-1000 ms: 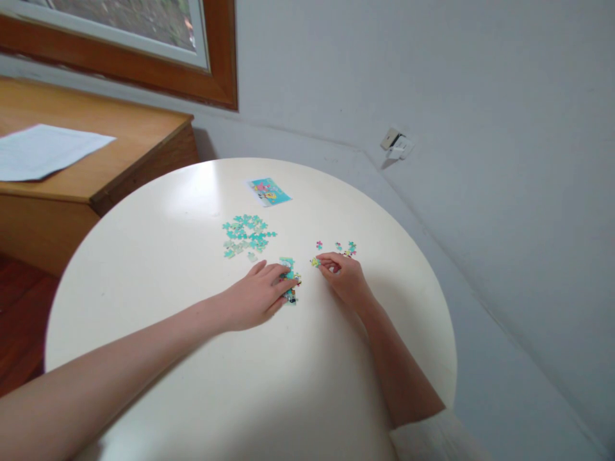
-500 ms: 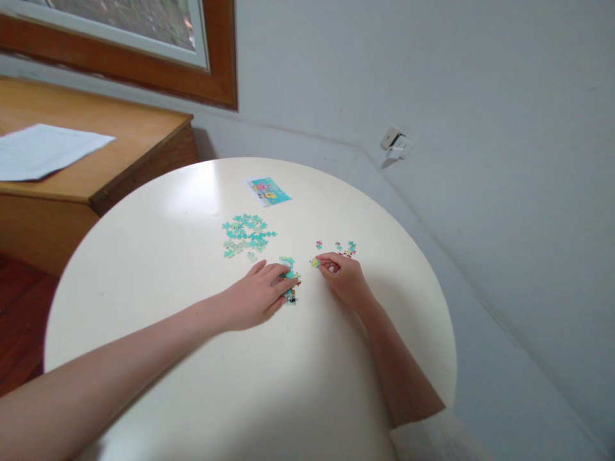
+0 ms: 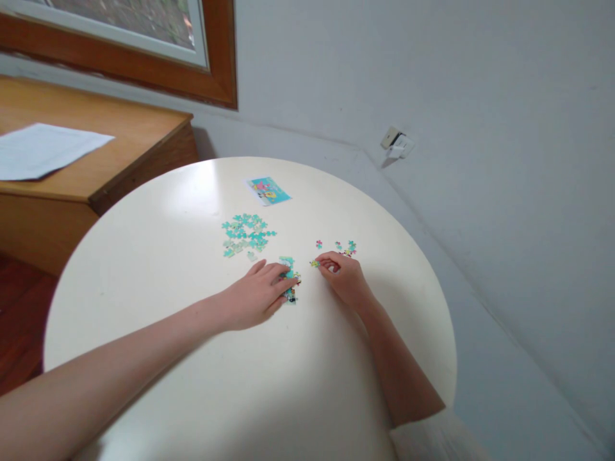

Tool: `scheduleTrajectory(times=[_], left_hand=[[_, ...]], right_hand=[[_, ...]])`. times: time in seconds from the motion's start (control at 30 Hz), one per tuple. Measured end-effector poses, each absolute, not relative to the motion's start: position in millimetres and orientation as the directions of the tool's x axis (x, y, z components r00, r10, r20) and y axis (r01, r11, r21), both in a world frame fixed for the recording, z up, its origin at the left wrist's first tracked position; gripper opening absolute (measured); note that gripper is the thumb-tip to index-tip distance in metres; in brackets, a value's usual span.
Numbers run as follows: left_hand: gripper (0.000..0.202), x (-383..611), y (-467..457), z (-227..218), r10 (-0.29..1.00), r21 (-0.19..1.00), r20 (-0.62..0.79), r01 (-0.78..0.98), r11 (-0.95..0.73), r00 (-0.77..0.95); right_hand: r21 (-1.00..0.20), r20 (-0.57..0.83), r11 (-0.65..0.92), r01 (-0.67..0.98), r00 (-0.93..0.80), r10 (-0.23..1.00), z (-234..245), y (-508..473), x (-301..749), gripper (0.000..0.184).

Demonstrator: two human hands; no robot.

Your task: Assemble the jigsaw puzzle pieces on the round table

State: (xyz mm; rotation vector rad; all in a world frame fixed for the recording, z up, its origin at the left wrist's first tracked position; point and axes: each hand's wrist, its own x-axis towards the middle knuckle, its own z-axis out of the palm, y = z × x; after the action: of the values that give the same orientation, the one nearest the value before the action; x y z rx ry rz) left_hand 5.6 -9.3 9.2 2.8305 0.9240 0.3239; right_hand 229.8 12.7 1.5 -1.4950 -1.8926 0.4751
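My left hand [image 3: 262,288] lies open with its fingers spread over a joined strip of jigsaw puzzle [image 3: 291,297], covering part of it. To the right of the strip, my right hand [image 3: 342,274] pinches a yellow-green puzzle piece [image 3: 314,263] between thumb and fingertips, apart from the strip. Past my right hand lie several loose pieces [image 3: 352,246] and a pink one [image 3: 319,244]. A cluster of turquoise and pale green pieces [image 3: 247,232] is spread out beyond my left hand.
A small picture card [image 3: 270,191] lies toward the far side of the round white table [image 3: 192,390]. A wooden cabinet [image 3: 139,128] with a paper sheet [image 3: 48,152] stands at left. On the wall at right is an outlet with a plug [image 3: 398,144].
The yellow-green piece in my right hand has tilted slightly at the fingertips. My left hand stays where it was on the strip.
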Motion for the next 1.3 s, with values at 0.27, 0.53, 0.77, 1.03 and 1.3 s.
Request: scheduleTrajectory(times=[0.27,0.53,0.77,1.03,1.3], left_hand=[[0.036,5.4,-8.9,7.2,0.590,0.205,0.186,0.556,-0.805,0.786],[0.036,5.8,-9.5,9.7,0.601,0.209,0.155,0.569,-0.795,0.784],[0.037,5.7,-9.6,9.9,0.599,0.209,0.156,0.566,-0.797,0.786],[0.037,5.7,-9.2,7.8,0.594,0.201,0.167,0.563,-0.802,0.787],[0.037,5.6,-9.3,8.5,0.597,0.206,0.162,0.565,-0.799,0.786]], right_hand=[[-0.633,0.279,0.274,0.724,-0.117,0.953,2.8,11.8,229.2,0.012],[-0.635,0.270,0.263,0.727,-0.110,0.957,3.1,11.6,228.8,0.009],[-0.614,0.261,0.267,0.743,-0.129,0.957,6.4,10.8,227.6,0.010],[-0.594,0.295,0.310,0.743,-0.157,0.943,2.1,12.5,229.7,0.010],[-0.578,0.342,0.356,0.735,-0.178,0.923,-1.8,14.3,232.2,0.010]])
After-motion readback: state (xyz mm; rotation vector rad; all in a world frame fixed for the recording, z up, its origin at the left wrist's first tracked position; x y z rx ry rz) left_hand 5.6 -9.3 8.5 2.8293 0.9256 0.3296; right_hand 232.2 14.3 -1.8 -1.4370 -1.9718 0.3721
